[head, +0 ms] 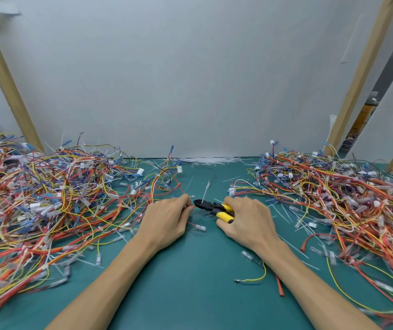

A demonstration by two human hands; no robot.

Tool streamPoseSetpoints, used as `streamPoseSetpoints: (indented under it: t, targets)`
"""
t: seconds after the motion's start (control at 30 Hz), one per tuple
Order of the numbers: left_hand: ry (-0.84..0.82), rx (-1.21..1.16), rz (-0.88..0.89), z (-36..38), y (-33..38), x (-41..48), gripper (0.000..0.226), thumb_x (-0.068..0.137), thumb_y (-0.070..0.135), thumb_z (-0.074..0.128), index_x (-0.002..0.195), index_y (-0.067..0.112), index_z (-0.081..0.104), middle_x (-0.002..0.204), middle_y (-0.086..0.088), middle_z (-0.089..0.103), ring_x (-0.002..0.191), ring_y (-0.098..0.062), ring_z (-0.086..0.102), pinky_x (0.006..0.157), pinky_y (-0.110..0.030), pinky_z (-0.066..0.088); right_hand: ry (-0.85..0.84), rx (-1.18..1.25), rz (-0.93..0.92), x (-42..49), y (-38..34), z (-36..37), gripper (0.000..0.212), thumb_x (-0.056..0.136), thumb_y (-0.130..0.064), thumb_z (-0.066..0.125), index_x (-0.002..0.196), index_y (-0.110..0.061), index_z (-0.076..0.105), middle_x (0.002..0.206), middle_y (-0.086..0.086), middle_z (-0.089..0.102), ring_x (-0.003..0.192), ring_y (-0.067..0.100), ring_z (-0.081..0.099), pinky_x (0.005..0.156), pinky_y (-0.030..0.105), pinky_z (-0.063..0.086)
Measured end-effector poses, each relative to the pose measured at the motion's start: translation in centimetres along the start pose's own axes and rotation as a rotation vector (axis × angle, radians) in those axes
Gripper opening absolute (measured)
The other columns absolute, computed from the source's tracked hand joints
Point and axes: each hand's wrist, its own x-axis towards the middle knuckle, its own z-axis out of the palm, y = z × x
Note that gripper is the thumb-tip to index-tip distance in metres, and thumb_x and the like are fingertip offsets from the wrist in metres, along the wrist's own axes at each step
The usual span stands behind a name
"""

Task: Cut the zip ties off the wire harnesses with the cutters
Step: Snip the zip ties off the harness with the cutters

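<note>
My right hand grips the yellow-handled cutters, whose black jaws point left toward my left hand. My left hand pinches a red and orange wire harness at its fingertips, right at the jaw tips. A white zip tie tail sticks up just behind the jaws. Whether the jaws are around a tie is too small to tell. Both hands rest low on the green mat.
A big tangle of harnesses covers the left of the mat, and a second pile covers the right. Cut white zip ties lie along the back edge by the grey wall. Loose wires and clear terminal sleeves lie near my right forearm.
</note>
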Motion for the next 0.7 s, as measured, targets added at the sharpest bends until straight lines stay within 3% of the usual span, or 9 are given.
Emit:
streamPoseSetpoints:
  t: [0.47, 0.7]
  targets:
    - [-0.01, -0.012, -0.007, -0.02, 0.05, -0.03, 0.013, 0.097, 0.033, 0.049, 0.097, 0.023, 0.057, 0.086, 0.006, 0.07, 0.085, -0.026, 0.065, 0.061, -0.036, 0.044, 0.007, 0.027, -0.002, -0.06, 0.16, 0.13, 0.034, 0.072, -0.059, 0.047, 0.076, -0.025, 0.047, 0.073, -0.005, 0.061, 0.071, 0.024, 0.056, 0.059, 0.031, 0.027]
    - [-0.017, -0.013, -0.005, 0.21, -0.19, -0.1, 0.013, 0.097, 0.035, 0.047, 0.097, 0.025, 0.056, 0.087, 0.007, 0.069, 0.085, -0.024, 0.064, 0.061, -0.035, 0.044, 0.006, 0.024, -0.002, -0.02, 0.17, 0.39, 0.037, 0.073, -0.061, 0.048, 0.082, -0.026, 0.054, 0.076, -0.007, 0.064, 0.075, 0.022, 0.058, 0.06, 0.03, 0.03]
